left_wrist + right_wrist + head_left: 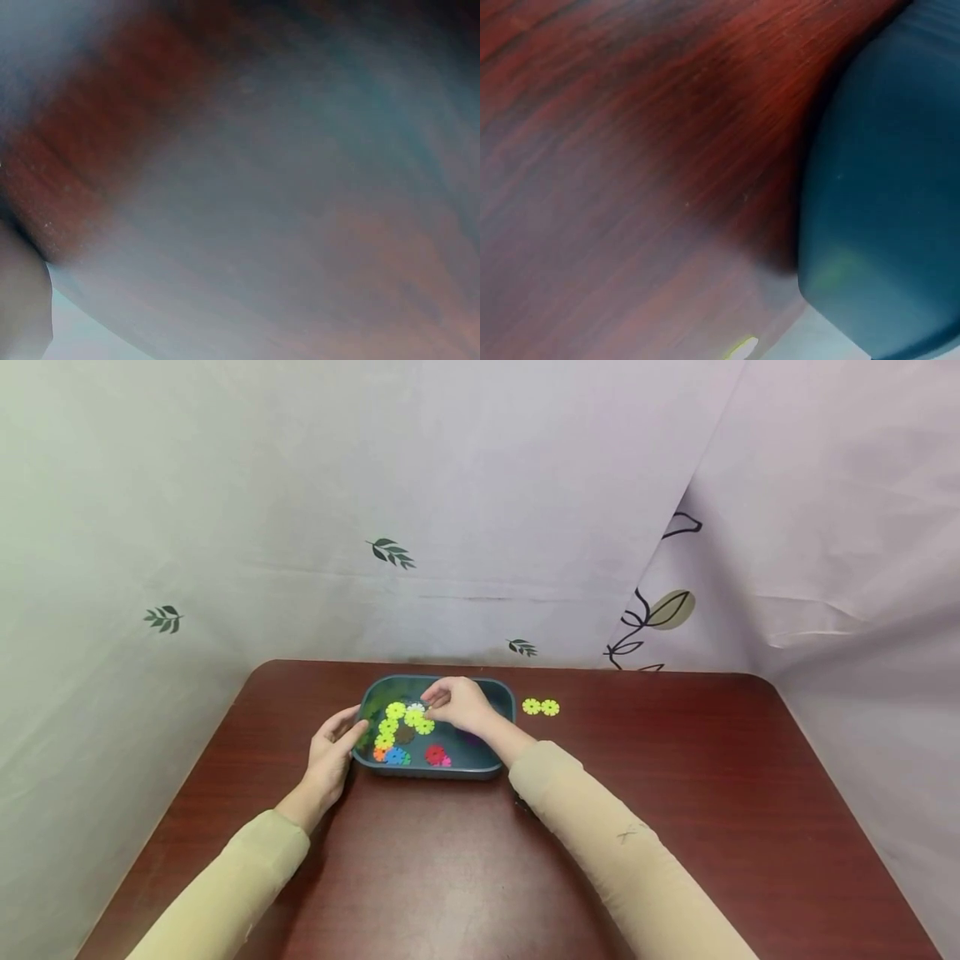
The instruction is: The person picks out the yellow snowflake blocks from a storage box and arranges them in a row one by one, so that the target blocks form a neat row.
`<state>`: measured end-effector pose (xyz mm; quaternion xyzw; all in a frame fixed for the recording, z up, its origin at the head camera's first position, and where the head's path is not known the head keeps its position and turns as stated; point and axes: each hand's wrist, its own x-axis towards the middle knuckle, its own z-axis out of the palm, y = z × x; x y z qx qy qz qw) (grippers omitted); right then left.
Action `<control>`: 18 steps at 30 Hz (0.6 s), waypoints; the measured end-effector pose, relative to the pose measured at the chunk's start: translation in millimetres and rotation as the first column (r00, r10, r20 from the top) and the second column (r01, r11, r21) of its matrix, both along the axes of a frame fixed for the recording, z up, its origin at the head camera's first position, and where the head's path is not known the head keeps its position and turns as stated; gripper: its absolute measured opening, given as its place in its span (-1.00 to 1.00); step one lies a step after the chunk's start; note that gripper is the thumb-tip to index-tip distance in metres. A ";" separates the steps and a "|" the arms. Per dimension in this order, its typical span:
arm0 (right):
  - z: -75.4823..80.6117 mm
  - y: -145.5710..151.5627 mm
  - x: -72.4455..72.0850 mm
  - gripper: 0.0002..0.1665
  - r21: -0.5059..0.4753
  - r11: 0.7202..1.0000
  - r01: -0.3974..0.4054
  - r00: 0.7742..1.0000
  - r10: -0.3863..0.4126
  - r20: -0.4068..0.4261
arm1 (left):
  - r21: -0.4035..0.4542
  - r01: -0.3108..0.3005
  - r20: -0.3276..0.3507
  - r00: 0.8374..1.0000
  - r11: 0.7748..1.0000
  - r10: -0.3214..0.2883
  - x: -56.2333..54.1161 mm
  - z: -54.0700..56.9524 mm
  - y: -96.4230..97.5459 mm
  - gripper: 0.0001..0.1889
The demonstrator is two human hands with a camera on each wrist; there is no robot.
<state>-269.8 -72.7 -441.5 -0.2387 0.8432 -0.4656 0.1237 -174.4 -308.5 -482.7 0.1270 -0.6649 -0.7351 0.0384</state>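
Observation:
A dark blue-green tray (465, 774) stands toward the back of the table and contains several flower-shaped plastic discs. My left hand (331, 755) holds its left side, thumb at the rim and fingers along the outer wall. Over the tray, my right hand (459, 705) reaches in from the right with bent fingers; a gap shows between index fingertip and thumb. Right below the thumb lie yellow-green discs (425, 727), beside a white disc (416, 707). Other yellow-green discs (387, 727) form a row at the left. The right wrist view shows the tray's outer wall (885, 180).
Two yellow-green discs (541, 707) lie side by side on the table (675, 793), right of the tray. Inside the tray are also brown (404, 734), blue (395, 756) and red (435, 753) discs. Pale patterned cloth (465, 510) hangs behind the table.

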 end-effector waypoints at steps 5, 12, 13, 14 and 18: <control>-2.2 -5.0 1.6 -0.66 0.024 0.999 -0.045 0.999 0.045 0.011 | -0.003 -0.006 0.006 1.000 1.000 0.006 -0.1 -0.9 -0.6 -0.48; -6.1 -9.8 1.4 -0.61 0.157 0.978 -0.137 0.986 0.150 -0.074 | -0.021 0.003 0.014 1.000 1.000 -0.003 1.2 0.5 -0.5 -0.50; -6.5 -10.1 1.0 -0.61 0.168 0.975 -0.144 0.983 0.160 -0.086 | -0.017 0.000 0.012 1.000 1.000 0.000 1.3 0.8 -0.4 -0.50; -6.9 -10.5 0.7 -0.61 0.174 0.973 -0.150 0.981 0.168 -0.095 | -0.016 -0.002 0.009 1.000 1.000 0.003 1.3 0.8 -0.4 -0.51; -8.5 -11.3 -0.6 -0.60 0.176 0.970 -0.170 0.975 0.191 -0.117 | -0.015 -0.005 0.009 1.000 1.000 0.006 1.9 1.5 -0.5 -0.51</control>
